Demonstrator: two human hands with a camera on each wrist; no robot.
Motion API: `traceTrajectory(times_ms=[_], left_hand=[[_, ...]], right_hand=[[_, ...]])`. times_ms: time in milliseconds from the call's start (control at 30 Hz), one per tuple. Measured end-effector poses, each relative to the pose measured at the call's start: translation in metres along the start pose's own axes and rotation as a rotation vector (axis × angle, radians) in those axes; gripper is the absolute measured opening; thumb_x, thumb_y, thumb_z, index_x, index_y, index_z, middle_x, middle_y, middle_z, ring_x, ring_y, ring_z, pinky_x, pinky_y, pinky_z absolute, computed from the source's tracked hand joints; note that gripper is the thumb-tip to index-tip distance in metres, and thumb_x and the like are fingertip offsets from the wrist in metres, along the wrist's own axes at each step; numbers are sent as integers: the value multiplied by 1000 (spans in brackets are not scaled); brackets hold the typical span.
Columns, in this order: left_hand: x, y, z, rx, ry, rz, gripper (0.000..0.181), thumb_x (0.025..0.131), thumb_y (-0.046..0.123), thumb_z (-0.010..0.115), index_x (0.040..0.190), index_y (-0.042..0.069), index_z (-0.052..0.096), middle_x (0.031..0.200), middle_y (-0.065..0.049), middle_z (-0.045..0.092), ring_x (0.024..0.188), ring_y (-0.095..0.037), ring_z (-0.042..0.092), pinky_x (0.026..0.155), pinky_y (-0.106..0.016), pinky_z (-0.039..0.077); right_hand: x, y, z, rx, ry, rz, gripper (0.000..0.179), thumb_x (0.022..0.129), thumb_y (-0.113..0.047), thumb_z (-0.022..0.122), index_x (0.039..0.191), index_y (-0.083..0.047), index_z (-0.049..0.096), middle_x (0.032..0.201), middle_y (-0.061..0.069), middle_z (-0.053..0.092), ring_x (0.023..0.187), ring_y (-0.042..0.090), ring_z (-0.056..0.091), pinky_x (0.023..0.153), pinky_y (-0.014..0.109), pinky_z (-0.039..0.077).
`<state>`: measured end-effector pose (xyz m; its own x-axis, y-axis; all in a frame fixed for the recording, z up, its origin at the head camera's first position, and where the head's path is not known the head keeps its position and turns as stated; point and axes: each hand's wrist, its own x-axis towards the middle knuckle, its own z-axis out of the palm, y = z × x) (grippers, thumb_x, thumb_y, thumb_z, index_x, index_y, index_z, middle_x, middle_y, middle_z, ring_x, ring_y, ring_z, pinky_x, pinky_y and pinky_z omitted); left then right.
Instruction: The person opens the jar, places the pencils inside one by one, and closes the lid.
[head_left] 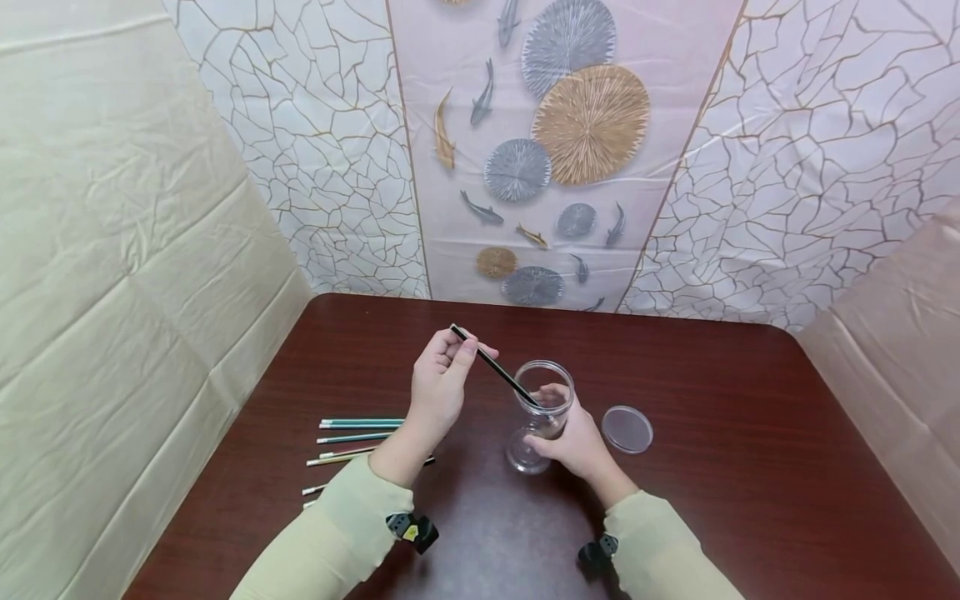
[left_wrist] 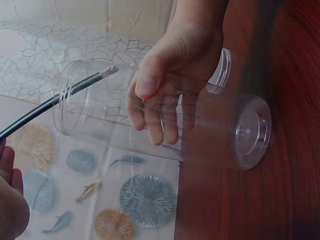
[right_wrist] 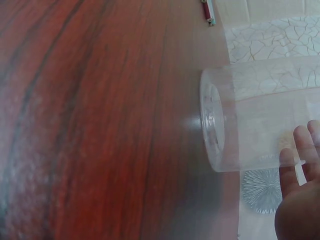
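Observation:
My left hand (head_left: 438, 385) pinches a dark pencil (head_left: 495, 364) between thumb and fingers, above the table. The pencil slants down to the right, and in the left wrist view its silver-banded end (left_wrist: 109, 71) is inside the mouth of a clear plastic jar (left_wrist: 210, 142). Curled around the side of this jar is my right hand (head_left: 576, 443), thumb on the near side and fingers behind, seen through the clear wall. The jar's mouth (head_left: 546, 367) is uncovered, and its round base (head_left: 528, 458) is low over the table.
Several pencils (head_left: 360, 423) lie side by side on the dark red table (head_left: 712, 500), partly hidden by my left forearm. A clear round lid (head_left: 627, 430) lies right of the jar. Patterned cloth (head_left: 352, 150) hangs behind the table's far edge.

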<state>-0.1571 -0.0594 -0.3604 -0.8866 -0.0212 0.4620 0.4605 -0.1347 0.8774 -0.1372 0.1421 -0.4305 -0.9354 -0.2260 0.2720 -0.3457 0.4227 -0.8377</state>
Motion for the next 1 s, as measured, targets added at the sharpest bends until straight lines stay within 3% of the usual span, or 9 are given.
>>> traceTrajectory(times_ms=[167,367,600,733,800,900,1000], left_hand=[[-1,-1,2,14,-24,-16,11,95,1,50,98,-9,53,87,-28,66,82,-10,63,77,-23,46],[-5,-2,8,66,-42,21,10,93,4,56,91,-6,58,85,-18,66,78,-8,58,74,-23,46],[-10,-11,10,82,-55,60,10,89,2,60,89,-8,59,87,-9,58,77,-8,54,68,-19,43],[-13,-12,12,81,-75,56,7,87,-3,62,88,-9,60,85,-6,58,76,-7,54,68,-19,44],[-15,-9,14,85,-94,52,5,85,-6,63,87,-10,60,85,-10,58,77,-7,55,70,-21,46],[-17,2,18,155,-115,75,4,82,-8,65,86,-9,62,83,-14,59,78,-8,56,72,-24,47],[-19,9,20,255,-125,106,4,81,-6,67,83,-5,65,80,-13,60,78,-12,56,70,-27,46]], right_hand=[[0,0,0,8,6,2,70,63,-6,82,121,5,44,114,16,63,107,27,57,94,37,41],[0,3,1,7,10,3,70,63,-5,82,120,6,44,113,17,63,105,27,58,91,36,43],[3,44,9,-10,40,-27,72,62,-14,84,122,-5,44,115,9,63,107,20,58,93,31,42],[0,33,8,-17,52,-12,70,63,-9,82,120,-2,43,115,14,62,108,26,58,93,36,42],[-1,21,6,-16,58,-20,69,62,-7,81,120,1,43,113,17,61,106,30,58,92,38,43],[-2,10,4,-1,60,-48,69,61,-4,80,118,5,42,111,21,60,103,33,58,89,39,44],[0,20,7,-18,55,-52,70,62,-6,81,119,3,42,112,18,60,100,27,60,86,31,45]])
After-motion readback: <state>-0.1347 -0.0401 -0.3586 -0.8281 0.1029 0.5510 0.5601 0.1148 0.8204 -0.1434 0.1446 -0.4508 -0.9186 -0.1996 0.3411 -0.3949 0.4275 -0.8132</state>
